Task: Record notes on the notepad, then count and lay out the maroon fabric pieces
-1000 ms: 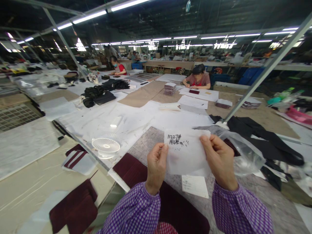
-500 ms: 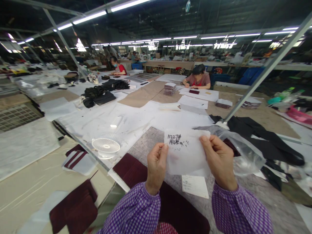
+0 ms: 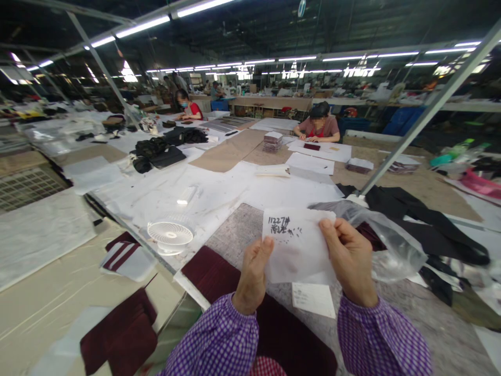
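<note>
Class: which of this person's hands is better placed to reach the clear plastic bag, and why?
Probably the right. The right hand holds the written slip at the edge next to the clear plastic bag; the left hand holds the opposite edge, nearer the dark red fabric.

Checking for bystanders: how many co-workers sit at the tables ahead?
2. A co-worker in red sits far left; a second co-worker sits centre, at white sheets. Figures farther back are too small to tell, and more may be hidden.

Purple-and-white gingham sleeves [image 3: 215,339] are gathering at the wrists behind the bare left hand [image 3: 252,274] and right hand [image 3: 350,261]; red checked cloth [image 3: 268,367] is showing below the left hand.
</note>
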`<state>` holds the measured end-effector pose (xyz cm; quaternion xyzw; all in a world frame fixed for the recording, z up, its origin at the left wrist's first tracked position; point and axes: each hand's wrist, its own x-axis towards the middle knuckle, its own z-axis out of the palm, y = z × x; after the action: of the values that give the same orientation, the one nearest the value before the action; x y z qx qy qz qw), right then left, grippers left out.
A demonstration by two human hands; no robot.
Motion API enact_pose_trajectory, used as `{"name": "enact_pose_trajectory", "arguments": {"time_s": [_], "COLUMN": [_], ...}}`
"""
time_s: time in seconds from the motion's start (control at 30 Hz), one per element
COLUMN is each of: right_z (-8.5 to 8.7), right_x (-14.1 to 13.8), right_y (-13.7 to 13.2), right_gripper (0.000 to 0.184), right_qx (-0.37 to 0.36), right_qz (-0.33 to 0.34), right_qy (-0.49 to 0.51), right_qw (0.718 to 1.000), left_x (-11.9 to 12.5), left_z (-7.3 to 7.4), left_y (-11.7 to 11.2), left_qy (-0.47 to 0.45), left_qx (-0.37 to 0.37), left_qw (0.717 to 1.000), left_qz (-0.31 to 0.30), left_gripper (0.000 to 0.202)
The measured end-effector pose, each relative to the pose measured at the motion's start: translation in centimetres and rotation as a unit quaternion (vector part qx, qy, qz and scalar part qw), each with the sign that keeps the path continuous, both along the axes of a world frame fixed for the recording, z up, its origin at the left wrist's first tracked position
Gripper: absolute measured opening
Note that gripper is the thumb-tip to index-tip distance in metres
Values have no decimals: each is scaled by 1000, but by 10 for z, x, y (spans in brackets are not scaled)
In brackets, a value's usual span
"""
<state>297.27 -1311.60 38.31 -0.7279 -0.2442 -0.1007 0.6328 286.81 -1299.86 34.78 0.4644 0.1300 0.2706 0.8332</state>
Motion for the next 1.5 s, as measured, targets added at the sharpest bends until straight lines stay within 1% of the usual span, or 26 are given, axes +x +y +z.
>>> {"name": "enact_pose_trajectory", "arguments": {"time_s": [0.07, 0.1, 0.13, 0.3, 0.4, 0.53, 0.63, 0.77, 0.87, 0.97, 1.07, 1.17, 1.33, 1.43, 1.5], "right_z": [0, 0, 0, -2, -4, -18, -36, -72, -104, -134, -152, -156, -152, -153, -155], "right_x": [-1, -2, -2, -3, 0, 7, 8, 3, -2, -8, -17, -25, -30, -28, -26], "right_y": [1, 1, 1, 1, -3, -16, -29, -51, -72, -94, -110, -116, -112, -109, -108], "right_gripper": [40, 40, 40, 41, 41, 38, 39, 48, 56, 58, 57, 56, 57, 56, 57], "right_qx": [1, 1, 0, 0, 21, 45, 6, -101, -178, -252, -303, -309, -322, -339, -338], "right_qz": [5, 7, 7, -3, -6, -3, -23, -36, -37, -48, -63, -84, -106, -104, -97], "right_qy": [7, 11, 14, 5, 6, 43, 68, 115, 165, 205, 250, 276, 290, 279, 279], "right_qw": [1000, 1000, 1000, 1000, 1000, 998, 997, 988, 969, 945, 918, 906, 895, 892, 893], "left_x": [0, 0, 0, 4, 4, 0, -4, -11, -20, -30, -38, -45, -53, -56, -58], "left_z": [1, 1, 1, -2, -3, -7, -12, -22, -30, -39, -47, -53, -54, -54, -55], "left_y": [-1, -2, -3, -5, -3, 5, 13, 25, 33, 38, 40, 42, 43, 45, 46], "left_qy": [-16, -21, -21, -1, 7, 15, 24, 33, 39, 52, 66, 70, 72, 69, 73], "left_qx": [-19, -23, -25, -38, -38, -49, -54, -50, -46, -54, -62, -71, -71, -65, -59], "left_qw": [997, 996, 995, 996, 997, 998, 998, 998, 998, 997, 995, 994, 994, 994, 994], "left_qz": [-68, -88, -94, -83, -73, -41, -21, 9, 17, 29, 36, 33, 48, 52, 59], "left_gripper": [38, 37, 35, 31, 29, 31, 33, 35, 35, 36, 37, 37, 36, 35, 34]}}
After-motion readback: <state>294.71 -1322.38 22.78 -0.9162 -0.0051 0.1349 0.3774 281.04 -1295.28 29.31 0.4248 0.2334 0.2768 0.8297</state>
